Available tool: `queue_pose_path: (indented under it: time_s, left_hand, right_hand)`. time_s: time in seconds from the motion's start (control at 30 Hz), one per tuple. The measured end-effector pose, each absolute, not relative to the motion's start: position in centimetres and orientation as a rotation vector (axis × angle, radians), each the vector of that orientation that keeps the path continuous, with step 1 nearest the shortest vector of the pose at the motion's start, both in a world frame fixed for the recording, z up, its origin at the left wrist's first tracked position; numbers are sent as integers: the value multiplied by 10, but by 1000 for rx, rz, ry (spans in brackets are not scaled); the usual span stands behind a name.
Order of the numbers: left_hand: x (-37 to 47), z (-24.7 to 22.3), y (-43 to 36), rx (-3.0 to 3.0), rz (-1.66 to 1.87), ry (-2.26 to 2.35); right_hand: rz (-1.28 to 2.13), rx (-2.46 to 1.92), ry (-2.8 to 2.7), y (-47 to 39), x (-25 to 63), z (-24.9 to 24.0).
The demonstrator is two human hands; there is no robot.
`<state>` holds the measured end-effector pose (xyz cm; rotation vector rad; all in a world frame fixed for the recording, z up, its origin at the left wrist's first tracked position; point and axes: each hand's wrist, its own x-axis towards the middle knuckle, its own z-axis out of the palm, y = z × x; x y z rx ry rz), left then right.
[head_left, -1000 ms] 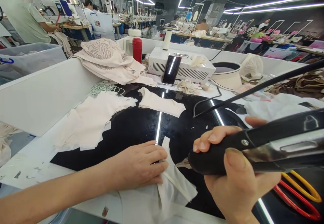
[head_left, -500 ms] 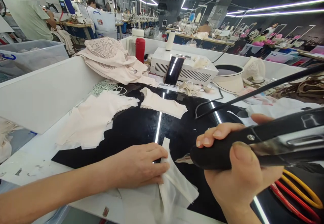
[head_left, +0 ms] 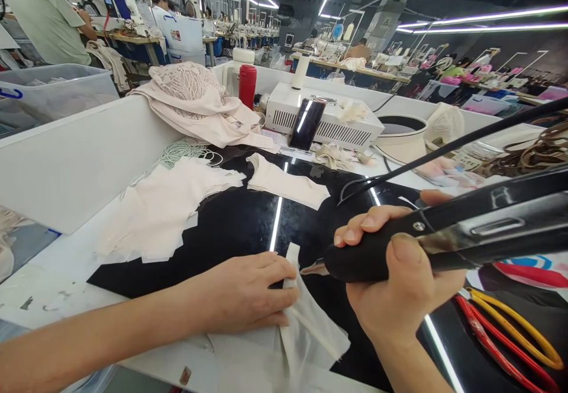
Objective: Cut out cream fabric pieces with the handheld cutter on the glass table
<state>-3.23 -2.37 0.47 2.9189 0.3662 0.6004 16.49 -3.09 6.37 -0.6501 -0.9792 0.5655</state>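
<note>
Gripping a black handheld tool [head_left: 377, 257], the right hand [head_left: 402, 292] points its metal tip [head_left: 316, 267] close to the cream fabric piece [head_left: 310, 329] at six o'clock. The left hand [head_left: 251, 292] touches that cloth with bent fingers; whether they pinch it, I cannot tell. Pale fabric pieces [head_left: 155, 209] lie at nine o'clock, a smartphone [head_left: 306, 124] leans at twelve, and red and yellow looped handles [head_left: 517, 313] rest at four.

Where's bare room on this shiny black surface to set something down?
Bare glossy black surface lies between the pale fabric stack, left hand and folded cream cloth; another patch separates that cloth from the black handheld tool. It's crowded behind, around the black phone and vented white box, and at right near the red and yellow handles.
</note>
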Motion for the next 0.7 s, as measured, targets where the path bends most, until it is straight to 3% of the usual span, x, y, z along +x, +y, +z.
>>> queue_pose_path:
  time_s: [0.7]
  left_hand:
    - [-39,10,-15,2993,489,327]
  right_hand:
    - [589,-669,-945,-31,163,57]
